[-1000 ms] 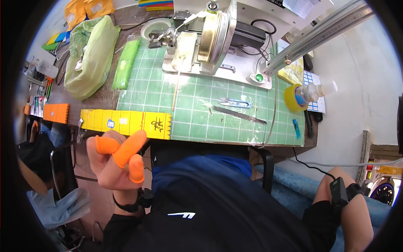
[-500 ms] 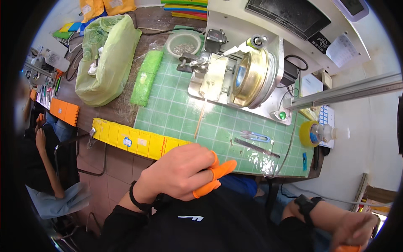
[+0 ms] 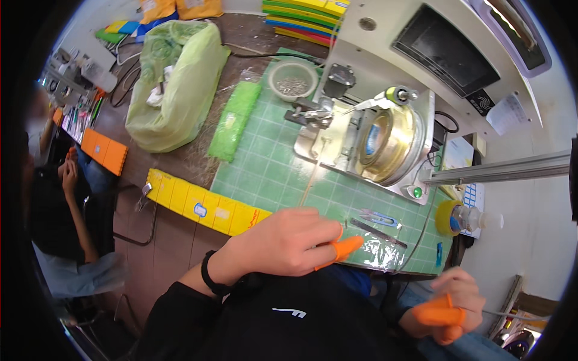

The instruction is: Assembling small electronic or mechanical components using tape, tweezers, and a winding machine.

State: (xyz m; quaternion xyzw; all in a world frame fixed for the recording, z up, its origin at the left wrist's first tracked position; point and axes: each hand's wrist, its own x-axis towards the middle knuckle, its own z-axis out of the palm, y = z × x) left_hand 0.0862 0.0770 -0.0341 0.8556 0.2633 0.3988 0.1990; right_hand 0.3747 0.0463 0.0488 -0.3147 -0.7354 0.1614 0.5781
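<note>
Left hand (image 3: 295, 240) loosely curled by the yellow strip (image 3: 205, 204) along the desk (image 3: 250, 27) edge; right hand (image 3: 448, 307) half-curled; contents of either cannot be told.
Bowl (image 3: 292, 67): small metal pieces. Bag (image 3: 195, 111): white scraps. Green mat (image 3: 259, 186) on desk; pale wall (image 3: 533, 141). Right hand nearer the desk than earlier.

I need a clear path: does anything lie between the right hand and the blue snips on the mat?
Yes. A thin grey cable and a dark flat strip cross the line from the right hand to the blue snips. Both look low on the green mat; nothing visible stands upright between.
</note>
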